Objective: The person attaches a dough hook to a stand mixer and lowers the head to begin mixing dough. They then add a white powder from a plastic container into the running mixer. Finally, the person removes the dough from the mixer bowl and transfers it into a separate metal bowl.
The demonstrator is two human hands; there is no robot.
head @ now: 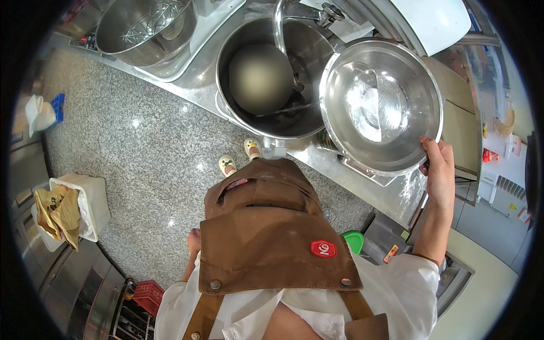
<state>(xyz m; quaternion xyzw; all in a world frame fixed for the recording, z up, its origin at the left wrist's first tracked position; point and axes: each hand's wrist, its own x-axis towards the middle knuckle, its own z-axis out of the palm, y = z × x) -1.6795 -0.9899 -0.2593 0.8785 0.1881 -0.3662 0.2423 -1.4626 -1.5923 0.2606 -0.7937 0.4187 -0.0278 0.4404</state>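
My right hand grips the rim of a wide, shiny stainless steel bowl at its lower right. The bowl is tilted, its hollow side towards me, and nothing shows inside it. Its left edge overlaps the rim of a large deep metal pot. A curved metal tap spout reaches down into that pot. A blurred round patch hides part of the pot's inside. My left hand hangs low beside my brown apron, partly hidden by it, so its fingers are unclear.
A steel mixing bowl with wire whisks stands on a white tray at upper left. The steel counter has an edge close before me. A white bin with brown paper and a red crate stand left.
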